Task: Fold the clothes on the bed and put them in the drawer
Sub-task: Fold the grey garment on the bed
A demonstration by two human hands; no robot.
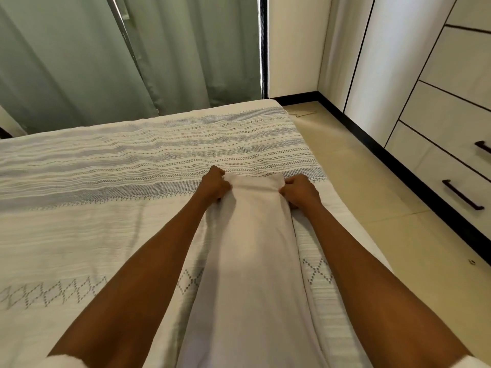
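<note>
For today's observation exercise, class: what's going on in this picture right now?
A person is folding a white garment laid lengthwise on a patterned bed. The left hand and right hand each grip a far corner of it. The drawers to the right are closed.

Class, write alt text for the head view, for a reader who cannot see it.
Two hands, left hand and right hand, grip the far end of a long white garment stretched on a patterned bedspread. Closed drawers stand to the right.

Pale green curtains [79, 57] hang behind the bed. A beige tiled floor [372, 181] runs alongside, edged by a black skirting board [398, 166].
</note>
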